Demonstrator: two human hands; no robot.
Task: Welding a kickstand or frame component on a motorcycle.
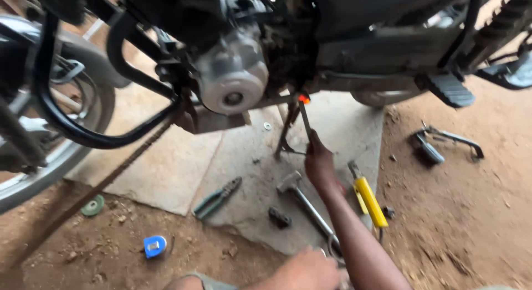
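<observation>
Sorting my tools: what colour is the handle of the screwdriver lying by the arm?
Yellow; the screwdriver shows clearly in the head view, lying beside the right forearm.

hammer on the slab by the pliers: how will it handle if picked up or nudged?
The hammer looks all metal with a blocky head, so probably head-heavy and stiff. Its shaft looks thin and shiny, so maybe slick in a dirty grip. It lies flat on the stone slab; pushed, it would likely pivot about the head rather than roll.
</observation>
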